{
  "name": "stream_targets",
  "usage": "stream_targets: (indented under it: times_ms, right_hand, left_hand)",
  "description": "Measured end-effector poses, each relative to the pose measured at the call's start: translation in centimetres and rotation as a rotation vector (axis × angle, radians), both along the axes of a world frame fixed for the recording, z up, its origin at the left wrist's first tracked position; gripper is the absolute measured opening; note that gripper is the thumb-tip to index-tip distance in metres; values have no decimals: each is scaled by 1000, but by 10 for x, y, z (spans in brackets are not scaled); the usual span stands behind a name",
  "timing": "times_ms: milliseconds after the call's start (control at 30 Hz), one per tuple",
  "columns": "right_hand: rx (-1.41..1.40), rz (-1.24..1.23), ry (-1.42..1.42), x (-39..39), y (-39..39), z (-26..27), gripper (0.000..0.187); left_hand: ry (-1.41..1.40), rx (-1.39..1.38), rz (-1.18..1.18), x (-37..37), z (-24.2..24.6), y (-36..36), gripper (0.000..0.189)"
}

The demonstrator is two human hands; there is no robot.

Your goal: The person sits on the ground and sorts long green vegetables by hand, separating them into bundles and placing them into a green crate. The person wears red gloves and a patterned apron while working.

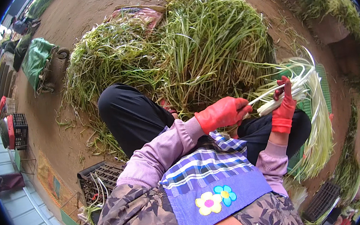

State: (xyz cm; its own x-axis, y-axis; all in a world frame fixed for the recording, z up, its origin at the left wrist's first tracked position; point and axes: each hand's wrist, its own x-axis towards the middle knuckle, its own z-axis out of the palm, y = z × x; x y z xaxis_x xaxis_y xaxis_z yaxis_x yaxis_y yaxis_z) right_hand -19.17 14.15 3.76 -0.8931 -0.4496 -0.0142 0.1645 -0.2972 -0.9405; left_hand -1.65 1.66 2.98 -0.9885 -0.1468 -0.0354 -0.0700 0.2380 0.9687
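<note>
My right hand [284, 105], in a red rubber glove, holds a bundle of long pale stalks [269, 104] with their white ends pointing left. My left hand [223, 113], gloved the same way, pinches the end of one thin white stalk [265, 95] that runs up over the bundle. Long yellow-green leaves [318, 131] hang down beyond my right hand, over a green plastic crate [323, 87]. Whether all of them belong to the held bundle, I cannot tell. In front of my knees lies a large heap of green leafy stalks [218, 39].
Black plastic crates stand by my left side [104, 176] and at lower right [322, 198]. A wheeled cart with a green cover [38, 60] is at upper left. More leafy heaps [333, 4] line the right. Scraps litter the brown floor [86, 5]. People sit at far upper left.
</note>
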Motion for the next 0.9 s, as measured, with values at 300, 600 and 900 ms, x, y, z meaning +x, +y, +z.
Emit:
stream_targets:
  times_ms: [300,600,900]
  right_hand:
    - [-32,83,-269,5,-23,-17,23]
    - [-790,607,-568,-16,-35,-24,41]
    - [-48,417,-216,35,-66,1,29]
  left_hand:
    - [176,208,797,-10,-108,-92,23]
    - [-146,-300,1203,-3,-227,-167,24]
    - [400,37,893,15,-48,-70,18]
